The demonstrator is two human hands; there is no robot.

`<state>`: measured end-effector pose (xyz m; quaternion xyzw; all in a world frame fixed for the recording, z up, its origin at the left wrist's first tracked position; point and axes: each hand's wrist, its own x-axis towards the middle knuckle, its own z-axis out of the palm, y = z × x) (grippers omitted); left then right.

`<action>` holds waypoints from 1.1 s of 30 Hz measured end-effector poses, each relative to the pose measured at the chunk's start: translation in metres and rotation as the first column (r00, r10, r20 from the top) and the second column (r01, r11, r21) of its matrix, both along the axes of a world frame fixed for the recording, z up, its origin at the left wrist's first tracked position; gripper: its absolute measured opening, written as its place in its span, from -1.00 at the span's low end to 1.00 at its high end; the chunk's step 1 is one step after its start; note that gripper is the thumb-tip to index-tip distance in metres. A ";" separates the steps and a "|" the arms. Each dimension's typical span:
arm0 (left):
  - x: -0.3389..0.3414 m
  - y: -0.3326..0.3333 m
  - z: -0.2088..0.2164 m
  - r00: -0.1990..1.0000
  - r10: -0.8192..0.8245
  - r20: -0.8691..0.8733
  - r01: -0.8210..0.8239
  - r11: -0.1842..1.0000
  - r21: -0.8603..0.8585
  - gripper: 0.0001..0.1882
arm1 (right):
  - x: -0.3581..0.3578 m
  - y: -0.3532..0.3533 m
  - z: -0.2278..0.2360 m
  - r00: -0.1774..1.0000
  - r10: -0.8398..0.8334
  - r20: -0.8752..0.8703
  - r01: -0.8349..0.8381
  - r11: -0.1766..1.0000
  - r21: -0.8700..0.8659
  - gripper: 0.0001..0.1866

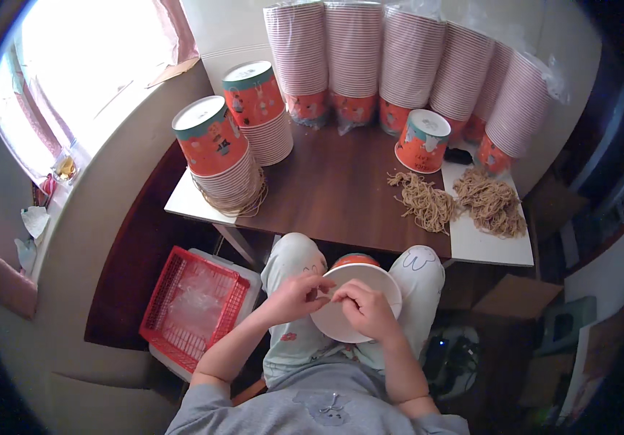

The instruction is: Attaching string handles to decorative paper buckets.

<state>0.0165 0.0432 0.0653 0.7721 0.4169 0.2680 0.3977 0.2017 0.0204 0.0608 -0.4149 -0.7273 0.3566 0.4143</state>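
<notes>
A paper bucket (376,278) with a white inside and an orange printed outer wall is wedged between my thighs, its mouth turned up toward me. Over that mouth my left hand (299,298) has its thumb and fingers pinched together. Just to its right, my right hand (368,310) is also closed, its fingertips almost meeting the left ones. Anything thin between the fingertips is too small to make out. On the table's right side lie a loose heap of tan cords (425,203) and a second cord bundle (492,204).
Two stacks of upturned orange buckets (214,148) stand at the table's left, cords looped round the nearer one. Tall plastic-wrapped bucket stacks (355,54) line the back. One upturned bucket (423,142) sits near the cords. A red basket (194,308) holding clear plastic is at lower left.
</notes>
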 end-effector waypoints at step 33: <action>-0.033 0.010 -0.008 0.971 0.093 0.219 -0.029 0.959 -0.283 -0.90 | -0.050 -0.017 -0.043 0.937 -0.249 0.246 0.119 0.888 0.445 -0.88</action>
